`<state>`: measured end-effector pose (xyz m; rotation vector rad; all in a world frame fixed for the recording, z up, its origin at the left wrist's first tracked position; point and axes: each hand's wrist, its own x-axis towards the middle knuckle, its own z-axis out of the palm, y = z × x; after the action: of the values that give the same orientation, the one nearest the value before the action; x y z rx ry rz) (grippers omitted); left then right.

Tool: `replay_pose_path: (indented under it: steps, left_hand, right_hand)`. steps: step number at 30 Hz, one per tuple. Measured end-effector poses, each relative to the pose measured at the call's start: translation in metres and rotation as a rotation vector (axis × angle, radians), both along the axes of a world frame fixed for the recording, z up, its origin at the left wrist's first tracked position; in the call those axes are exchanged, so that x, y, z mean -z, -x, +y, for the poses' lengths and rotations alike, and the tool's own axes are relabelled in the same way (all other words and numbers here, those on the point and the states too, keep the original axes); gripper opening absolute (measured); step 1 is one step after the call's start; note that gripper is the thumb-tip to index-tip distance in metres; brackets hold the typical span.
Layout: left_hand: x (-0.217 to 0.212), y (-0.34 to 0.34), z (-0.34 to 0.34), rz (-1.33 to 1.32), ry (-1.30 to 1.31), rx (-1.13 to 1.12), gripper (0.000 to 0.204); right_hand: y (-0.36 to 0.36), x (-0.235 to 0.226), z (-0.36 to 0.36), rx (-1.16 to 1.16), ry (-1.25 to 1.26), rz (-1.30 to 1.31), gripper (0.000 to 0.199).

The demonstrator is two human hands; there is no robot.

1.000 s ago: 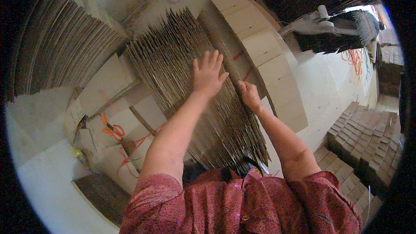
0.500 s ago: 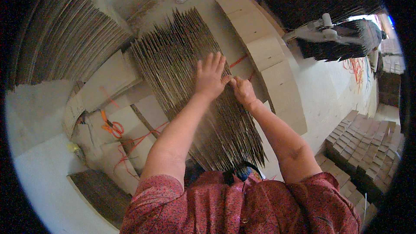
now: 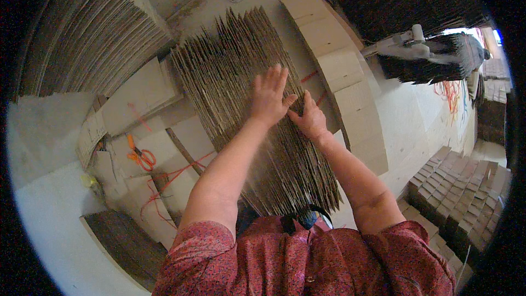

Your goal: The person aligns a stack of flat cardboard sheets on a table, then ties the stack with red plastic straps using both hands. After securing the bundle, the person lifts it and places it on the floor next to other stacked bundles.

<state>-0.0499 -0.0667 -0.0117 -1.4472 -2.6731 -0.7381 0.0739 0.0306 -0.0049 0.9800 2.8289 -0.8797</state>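
A long bundle of brownish-grey cardboard pieces stands on edge in front of me, its upper edges packed in a jagged row. My left hand lies open across the middle of the bundle, fingers stretched and thumb toward the right. Just right of it, my right hand rests at the bundle's right side, its fingers extended upward and the thumb apart. The thumbs are close together. Short lengths of red string show beside the bundle, partly hidden by it.
Orange-handled scissors and loose red string lie on the left. A pale cardboard strip runs along the right. A large stack of sheets stands at upper left, and stacked cardboard bundles sit at lower right.
My right hand has gone from closed fingers to extended ones at the bundle's side. My left hand stays flat on the bundle. The view has shifted slightly.
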Motion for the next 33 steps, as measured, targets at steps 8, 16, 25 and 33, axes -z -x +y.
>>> replay_pose_path:
  steps: [8, 16, 25, 33]
  left_hand:
    - [-0.001, 0.002, -0.003, -0.13, 0.0, 0.007, 0.075]
    - [-0.005, 0.003, -0.005, -0.131, -0.014, 0.01, 0.076]
    - [-0.002, 0.004, -0.011, -0.14, -0.002, -0.011, 0.078]
    - [-0.006, 0.004, -0.011, -0.151, 0.018, -0.011, 0.08]
  right_hand:
    - [0.002, 0.003, 0.011, -0.03, 0.116, -0.013, 0.072]
    - [-0.002, 0.006, 0.027, -0.09, -0.031, 0.015, 0.068]
    - [-0.003, -0.002, 0.04, -0.008, 0.085, -0.045, 0.064]
    - [0.03, 0.016, 0.043, -0.071, -0.059, 0.049, 0.067]
